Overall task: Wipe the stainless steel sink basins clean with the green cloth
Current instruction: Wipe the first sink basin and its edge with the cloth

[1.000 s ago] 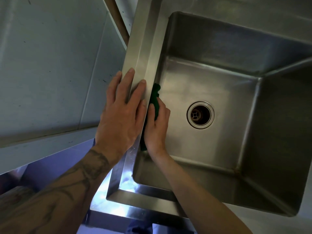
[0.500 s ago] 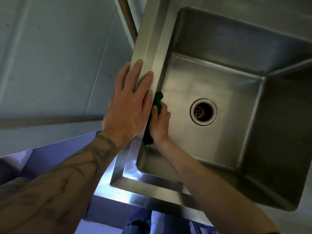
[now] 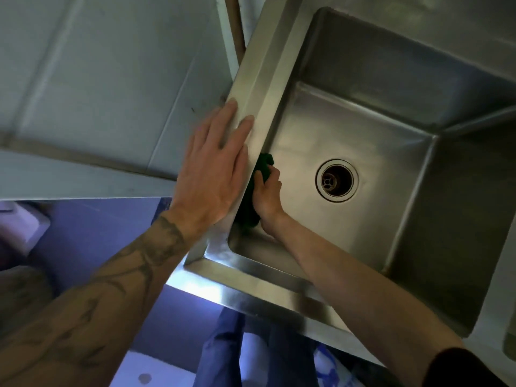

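I see the sink basin (image 3: pixel 363 88) from above. My left hand (image 3: pixel 212 174) lies flat on its left rim, fingers straight. Inside, my right hand (image 3: pixel 268 195) grips the green cloth (image 3: pixel 248 213) against the left wall, near the drain (image 3: pixel 336 180).

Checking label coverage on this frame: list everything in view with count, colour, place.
sink basin: 1, stainless steel grey, fills the right of the view
drain: 1, metal ring round a dark hole, in the basin floor
sink rim: 1, stainless steel, along the basin's left and near edges
green cloth: 1, dark green, against the basin's left inner wall
wall panels: several, pale grey, upper left
floor: 1, bluish, lower left
trousers: 1 pair, dark blue, bottom centre
left hand: 1, flat on the left rim, fingers straight
right hand: 1, inside the basin, grips the cloth
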`<state>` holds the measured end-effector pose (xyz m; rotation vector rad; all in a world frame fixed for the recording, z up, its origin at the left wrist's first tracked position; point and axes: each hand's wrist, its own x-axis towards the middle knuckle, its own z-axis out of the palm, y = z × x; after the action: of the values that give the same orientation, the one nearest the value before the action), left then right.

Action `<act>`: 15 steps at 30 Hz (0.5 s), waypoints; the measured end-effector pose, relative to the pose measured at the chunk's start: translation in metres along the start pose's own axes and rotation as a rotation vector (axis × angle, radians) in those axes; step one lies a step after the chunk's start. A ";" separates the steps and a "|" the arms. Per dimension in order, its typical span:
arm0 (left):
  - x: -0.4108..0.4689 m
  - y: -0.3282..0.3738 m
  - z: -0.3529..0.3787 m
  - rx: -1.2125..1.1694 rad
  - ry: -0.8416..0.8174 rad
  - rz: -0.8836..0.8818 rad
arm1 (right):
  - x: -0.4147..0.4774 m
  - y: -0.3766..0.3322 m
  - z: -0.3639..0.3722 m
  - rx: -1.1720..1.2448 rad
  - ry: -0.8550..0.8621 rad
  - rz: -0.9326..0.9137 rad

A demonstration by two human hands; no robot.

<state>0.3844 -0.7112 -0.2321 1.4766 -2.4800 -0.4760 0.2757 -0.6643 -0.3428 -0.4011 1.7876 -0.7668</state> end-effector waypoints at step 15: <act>-0.129 0.065 0.012 0.127 0.154 -0.512 | -0.046 0.015 -0.037 -0.131 -0.470 -0.025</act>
<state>0.3886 -0.5665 -0.2207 2.1191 -2.0340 -0.2718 0.2589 -0.6135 -0.3129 -0.6346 1.3941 -0.5197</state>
